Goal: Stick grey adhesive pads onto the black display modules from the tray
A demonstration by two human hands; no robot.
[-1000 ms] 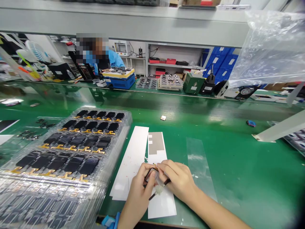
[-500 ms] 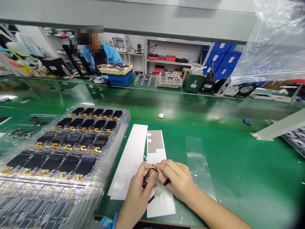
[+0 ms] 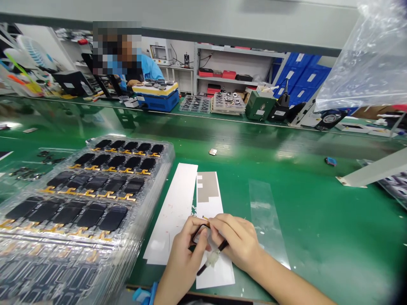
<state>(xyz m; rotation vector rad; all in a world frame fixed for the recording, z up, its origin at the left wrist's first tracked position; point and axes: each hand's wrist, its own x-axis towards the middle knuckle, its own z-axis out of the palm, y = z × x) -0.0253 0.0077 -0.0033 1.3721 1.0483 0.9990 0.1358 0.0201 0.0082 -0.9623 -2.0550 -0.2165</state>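
Over the white sheets, my left hand (image 3: pixel 182 252) is closed on a small black-framed screen (image 3: pixel 197 234), gripping it between thumb and fingers. At its upper edge shows a thin orange-yellow ribbon cable (image 3: pixel 205 218), which the fingertips of my right hand (image 3: pixel 238 239) meet. That hand is also closed around a slim dark tool with a pale, lumpy wrapping (image 3: pixel 212 258) at its middle. The tool slants down left between my hands; its working tip is hidden. Under my hands lies a white sheet (image 3: pixel 219 275) with a grey patch of adhesive-like material (image 3: pixel 207 188).
Left stands a stack of clear trays (image 3: pixel 133 212) with rows of black screens. Another white sheet (image 3: pixel 168 220) lies beside it. A clear plastic strip (image 3: pixel 267 220) is on the right, a small silver part (image 3: pixel 213 151) ahead. A co-worker (image 3: pixel 149 67) sits across the bench.
My hands stay nearly in place. The ribbon cable's end shows more clearly above the fingertips, and the tool has shifted slightly. The whole view has tilted a little.
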